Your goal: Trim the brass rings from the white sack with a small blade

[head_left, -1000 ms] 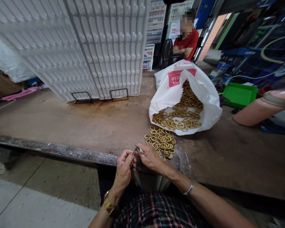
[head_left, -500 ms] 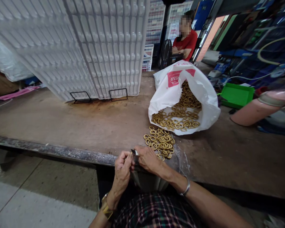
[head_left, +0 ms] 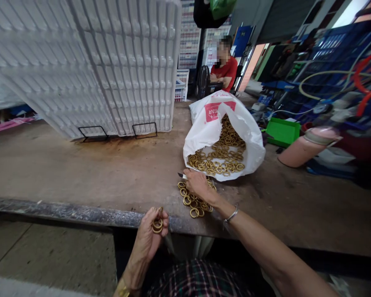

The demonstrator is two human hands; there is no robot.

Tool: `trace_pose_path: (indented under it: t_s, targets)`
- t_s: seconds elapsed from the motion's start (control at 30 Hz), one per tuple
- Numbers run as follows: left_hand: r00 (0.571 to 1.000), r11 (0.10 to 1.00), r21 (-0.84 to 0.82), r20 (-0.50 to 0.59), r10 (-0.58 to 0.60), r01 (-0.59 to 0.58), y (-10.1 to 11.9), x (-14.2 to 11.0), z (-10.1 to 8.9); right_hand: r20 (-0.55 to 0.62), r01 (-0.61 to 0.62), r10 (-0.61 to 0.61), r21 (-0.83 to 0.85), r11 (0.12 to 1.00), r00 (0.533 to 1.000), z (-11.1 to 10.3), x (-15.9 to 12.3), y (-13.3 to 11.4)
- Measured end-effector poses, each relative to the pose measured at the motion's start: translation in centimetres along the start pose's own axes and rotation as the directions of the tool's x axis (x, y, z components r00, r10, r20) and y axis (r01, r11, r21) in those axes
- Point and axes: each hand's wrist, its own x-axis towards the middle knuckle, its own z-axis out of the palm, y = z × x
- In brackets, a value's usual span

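My left hand (head_left: 153, 231) is closed on brass-coloured rings (head_left: 157, 225) in front of the table edge. My right hand (head_left: 199, 184) grips a small knife (head_left: 182, 175), its dark blade pointing left and its pale handle mostly covered by the fingers. That hand is over a loose pile of rings (head_left: 194, 212) on the table, partly hiding it. Just behind the pile, a white plastic sack (head_left: 252, 144) lies on its side with its mouth toward me. Many more rings (head_left: 230, 138) spill forward inside it.
Tall ribbed white plastic trays (head_left: 132, 62) stand at left, with black wire stands (head_left: 145, 130) at their base. A pink bottle (head_left: 306, 148) and a green tray (head_left: 282, 132) are at right. A person in a red shirt (head_left: 230, 68) sits behind, near a fan (head_left: 203, 82).
My hands have moved apart. The right, with the knife, has gone forward over the ring pile; the left has turned, showing the rings in it. The camera view has shifted.
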Motion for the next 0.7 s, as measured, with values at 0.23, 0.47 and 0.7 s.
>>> trace_pose_path:
  t_s: [0.23, 0.47, 0.7]
  targets:
    - [0.999, 0.999, -0.007, 0.025, -0.036, 0.036, -0.1, 0.3, -0.5, 0.006, -0.047, 0.048, -0.052, 0.998, 0.999, 1.1, 1.6, -0.1]
    - [0.996, 0.996, -0.039, 0.055, -0.072, 0.074, 0.2, 0.3, -0.5, -0.019, -0.085, 0.084, -0.054, 0.995, 0.996, 1.7, 2.2, 0.3]
    - [0.995, 0.983, -0.156, -0.009, -0.096, 0.094, 0.1, 0.8, -0.3, -0.024, -0.062, 0.062, -0.033, 0.998, 0.998, 2.7, 2.0, 0.3]
